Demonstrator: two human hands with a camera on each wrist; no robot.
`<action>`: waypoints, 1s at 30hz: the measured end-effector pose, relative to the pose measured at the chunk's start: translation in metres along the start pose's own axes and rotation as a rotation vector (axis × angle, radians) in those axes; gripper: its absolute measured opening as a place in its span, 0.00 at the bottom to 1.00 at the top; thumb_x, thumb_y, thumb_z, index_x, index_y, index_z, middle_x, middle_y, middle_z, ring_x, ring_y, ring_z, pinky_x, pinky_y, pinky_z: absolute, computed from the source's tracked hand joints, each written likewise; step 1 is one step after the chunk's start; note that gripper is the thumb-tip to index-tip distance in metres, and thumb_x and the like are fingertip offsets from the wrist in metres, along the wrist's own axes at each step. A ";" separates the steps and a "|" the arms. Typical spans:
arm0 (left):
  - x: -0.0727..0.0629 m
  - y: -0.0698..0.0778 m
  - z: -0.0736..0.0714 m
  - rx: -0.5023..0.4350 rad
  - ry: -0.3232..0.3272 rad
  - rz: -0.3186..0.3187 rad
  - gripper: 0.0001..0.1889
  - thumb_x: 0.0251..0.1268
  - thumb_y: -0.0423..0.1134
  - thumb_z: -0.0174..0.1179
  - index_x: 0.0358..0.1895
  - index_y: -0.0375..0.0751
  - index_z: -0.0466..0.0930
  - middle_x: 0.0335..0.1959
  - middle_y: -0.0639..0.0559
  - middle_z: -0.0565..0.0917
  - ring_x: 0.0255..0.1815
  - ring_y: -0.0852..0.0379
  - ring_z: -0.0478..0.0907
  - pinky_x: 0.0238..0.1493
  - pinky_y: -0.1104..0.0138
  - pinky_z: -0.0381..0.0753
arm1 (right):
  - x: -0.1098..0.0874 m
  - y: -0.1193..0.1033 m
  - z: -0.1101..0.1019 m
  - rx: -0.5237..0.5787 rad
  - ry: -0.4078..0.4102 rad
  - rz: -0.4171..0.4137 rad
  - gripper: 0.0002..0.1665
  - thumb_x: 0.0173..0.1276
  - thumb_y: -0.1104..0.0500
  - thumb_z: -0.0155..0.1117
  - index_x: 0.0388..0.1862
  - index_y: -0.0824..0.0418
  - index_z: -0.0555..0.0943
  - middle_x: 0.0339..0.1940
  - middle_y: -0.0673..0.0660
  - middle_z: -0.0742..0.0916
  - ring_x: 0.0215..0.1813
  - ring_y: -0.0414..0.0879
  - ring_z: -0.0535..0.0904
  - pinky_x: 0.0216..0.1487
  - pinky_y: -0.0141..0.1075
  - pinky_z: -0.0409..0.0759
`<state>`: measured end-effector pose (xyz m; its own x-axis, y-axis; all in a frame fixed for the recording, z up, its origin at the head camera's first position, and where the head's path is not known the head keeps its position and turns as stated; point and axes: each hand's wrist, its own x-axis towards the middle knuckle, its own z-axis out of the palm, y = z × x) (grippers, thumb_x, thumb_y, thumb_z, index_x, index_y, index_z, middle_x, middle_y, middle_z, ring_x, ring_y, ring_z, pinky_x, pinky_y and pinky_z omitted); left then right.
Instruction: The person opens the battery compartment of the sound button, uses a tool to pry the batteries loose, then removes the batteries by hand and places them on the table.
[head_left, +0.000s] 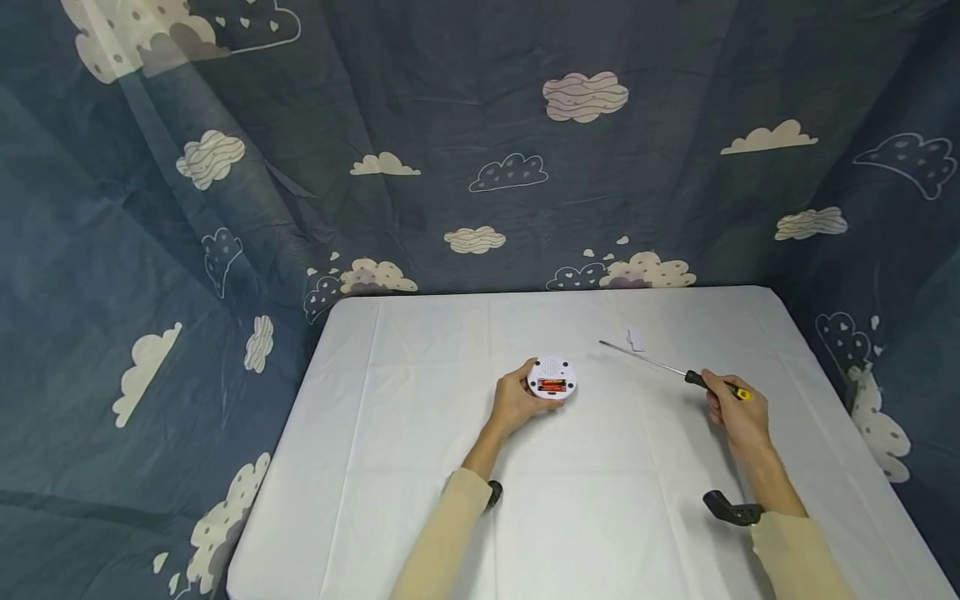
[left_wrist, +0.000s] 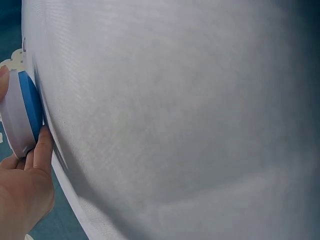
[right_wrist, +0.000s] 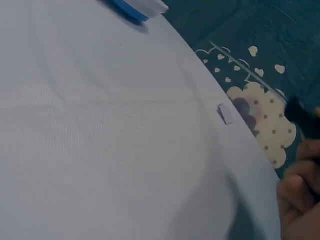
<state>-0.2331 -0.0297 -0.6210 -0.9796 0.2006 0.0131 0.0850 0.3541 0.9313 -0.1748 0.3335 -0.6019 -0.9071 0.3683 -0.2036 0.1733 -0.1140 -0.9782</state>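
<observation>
Holding a round white device [head_left: 551, 368] in the left hand [head_left: 517, 402], fingers and thumb clamped on its rim; back face up toward the head camera. Place: over the far part of the table [head_left: 420, 433], about midway between left and right edges. Contact with the cloth: cannot tell. Battery bay uncovered, two red batteries [head_left: 552, 385] lying side by side in it. Perforated patch above the bay, dark dots around the border. Left wrist view: opposite face of the device is blue.

Right hand [head_left: 741, 415] well apart from the left, toward the table's right edge, fingers curled round the handle of a screwdriver [head_left: 660, 364]. Handle black with yellow at the butt; thin metal shaft slants toward the far edge and leftward, tip well clear of the device.

Small white piece [head_left: 636, 338] lies near the far edge, between its middle and the far right corner. Pale sleeves [head_left: 442, 533] on both arms, dark gear at each wrist. Beyond the table: dark blue curtain [head_left: 465, 108] with cloud prints.
</observation>
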 end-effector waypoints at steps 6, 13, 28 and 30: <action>0.001 0.001 0.001 -0.007 0.002 -0.018 0.53 0.43 0.37 0.86 0.76 0.31 0.66 0.73 0.39 0.75 0.71 0.52 0.78 0.68 0.70 0.78 | 0.004 0.009 0.011 0.005 0.377 -0.071 0.12 0.67 0.49 0.75 0.33 0.50 0.80 0.28 0.41 0.82 0.29 0.33 0.75 0.25 0.19 0.73; 0.001 -0.001 0.002 -0.033 0.001 -0.011 0.54 0.43 0.36 0.85 0.76 0.31 0.66 0.73 0.39 0.76 0.71 0.52 0.78 0.69 0.70 0.78 | -0.002 0.022 0.017 -0.186 0.525 -0.128 0.12 0.65 0.46 0.76 0.36 0.44 0.79 0.31 0.32 0.79 0.36 0.27 0.75 0.38 0.16 0.72; 0.000 0.001 0.001 -0.017 0.005 -0.020 0.54 0.43 0.37 0.85 0.77 0.32 0.65 0.72 0.40 0.77 0.70 0.52 0.79 0.68 0.71 0.79 | -0.026 0.044 0.033 -0.690 0.423 -0.328 0.22 0.65 0.56 0.74 0.41 0.78 0.85 0.46 0.76 0.82 0.56 0.72 0.71 0.58 0.62 0.64; 0.000 0.001 0.002 -0.011 0.005 -0.026 0.54 0.43 0.38 0.85 0.77 0.33 0.65 0.73 0.40 0.76 0.71 0.52 0.78 0.68 0.71 0.78 | -0.028 0.046 0.033 -0.752 0.423 -0.360 0.21 0.65 0.56 0.75 0.40 0.77 0.87 0.46 0.77 0.83 0.55 0.73 0.73 0.57 0.64 0.63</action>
<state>-0.2328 -0.0280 -0.6210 -0.9823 0.1869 -0.0090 0.0579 0.3490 0.9353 -0.1543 0.2878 -0.6400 -0.7648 0.5879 0.2635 0.2461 0.6445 -0.7239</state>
